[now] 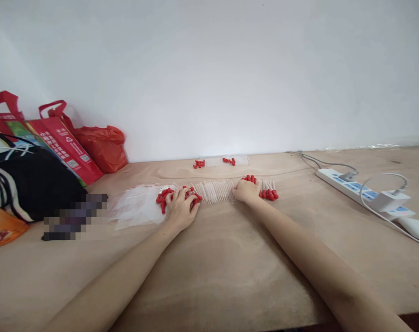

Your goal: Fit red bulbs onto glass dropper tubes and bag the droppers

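Note:
My left hand point(180, 210) rests over a pile of small red rubber-like pieces point(164, 196), its fingers apart and bent down onto them. Beside it, a row of thin white sticks point(214, 191) lies across the wooden table. My right hand point(246, 190) is closed at the right part of this row, fingers curled under and mostly hidden, so what it grips does not show. Red tips point(250, 179) show just beyond that hand, and more red tips point(269, 194) sit at the near ends of sticks to its right. Clear plastic bags point(136, 207) lie flat under and left of the pile.
Toward the wall, another clear bag point(242, 160) lies with small red pieces point(198, 163) near it. A white power strip point(354, 186) with plugs and cables is on the right. Red shopping bags point(66, 143) and a black striped cloth item point(39, 184) crowd the left.

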The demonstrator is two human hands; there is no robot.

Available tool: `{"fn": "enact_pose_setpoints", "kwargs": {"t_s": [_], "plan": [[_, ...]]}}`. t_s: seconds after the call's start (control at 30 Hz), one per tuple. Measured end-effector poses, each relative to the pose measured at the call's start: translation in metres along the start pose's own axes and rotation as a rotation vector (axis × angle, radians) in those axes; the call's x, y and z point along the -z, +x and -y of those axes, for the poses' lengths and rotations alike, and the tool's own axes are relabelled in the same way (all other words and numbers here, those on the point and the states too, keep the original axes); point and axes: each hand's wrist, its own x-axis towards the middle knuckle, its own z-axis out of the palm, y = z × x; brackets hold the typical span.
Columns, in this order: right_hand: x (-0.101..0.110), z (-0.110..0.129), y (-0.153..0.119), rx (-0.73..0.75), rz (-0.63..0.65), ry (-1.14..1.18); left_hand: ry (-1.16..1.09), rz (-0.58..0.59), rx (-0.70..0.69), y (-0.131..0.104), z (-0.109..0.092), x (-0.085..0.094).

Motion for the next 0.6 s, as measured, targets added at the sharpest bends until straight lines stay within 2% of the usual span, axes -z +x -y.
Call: {"fn": "enact_pose_setpoints", "kwargs": {"t_s": [0.3, 0.4, 0.47, 0.53, 0.6], "plan": [[0.0, 0.01, -0.001, 0.018, 0.034, 0.011, -0.149, -0.016, -0.053, 0.0, -0.002, 0.005], [-0.001, 0.005, -0.004, 0.041, -0.048, 0.037, -0.308, -0.034, -0.122, -0.003, -0.006, 0.006], [-0.002, -0.002, -0.009, 0.131, -0.154, 0.127, -0.448, -0.02, -0.112, -0.006, -0.011, 0.004], [-0.004, -0.014, -0.019, 0.306, -0.232, 0.275, -0.603, 0.008, -0.044, -0.01, -0.017, 0.002], [-0.006, -0.026, -0.033, 0.501, -0.252, 0.423, -0.763, 0.016, 0.023, -0.013, -0.024, 0.001]]}}
